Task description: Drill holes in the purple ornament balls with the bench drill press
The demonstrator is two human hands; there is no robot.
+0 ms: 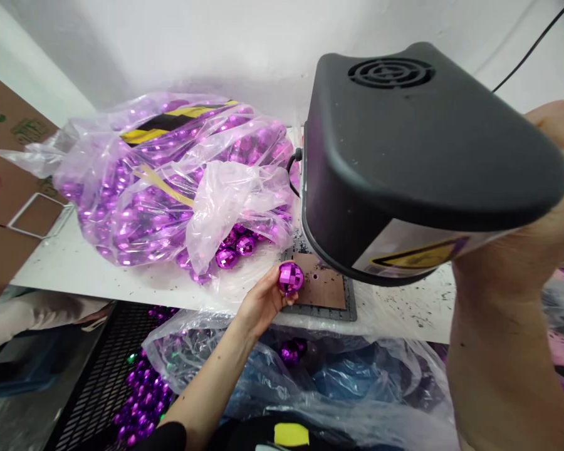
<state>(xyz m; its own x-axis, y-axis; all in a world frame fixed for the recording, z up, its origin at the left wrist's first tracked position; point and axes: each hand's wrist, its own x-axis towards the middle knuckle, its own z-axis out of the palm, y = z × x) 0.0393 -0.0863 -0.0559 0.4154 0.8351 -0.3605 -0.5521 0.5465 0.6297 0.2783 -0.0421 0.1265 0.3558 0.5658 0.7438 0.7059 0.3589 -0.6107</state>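
My left hand (pixel 267 289) pinches a shiny purple mirror-ball ornament (pixel 291 277) between thumb and fingers. The ball is just over the left side of a brown square plate (pixel 322 285), which has a small hole and lies on a dark grey base (pixel 345 311). Close to the camera on the right, a large black machine housing (pixel 427 150) with a round vent and a yellow warning label hides much of the table. My right hand (pixel 557 144) is wrapped about the housing's right end, its fingertips hidden behind it.
A big clear plastic bag (pixel 169 181) of purple ornaments lies at the back left, some balls spilling out. Below the table edge, an open plastic bag (pixel 357 376) and a black crate (pixel 94 363) hold more. A cardboard box (pixel 9 188) stands left; a person's leg (pixel 32 316) shows there.
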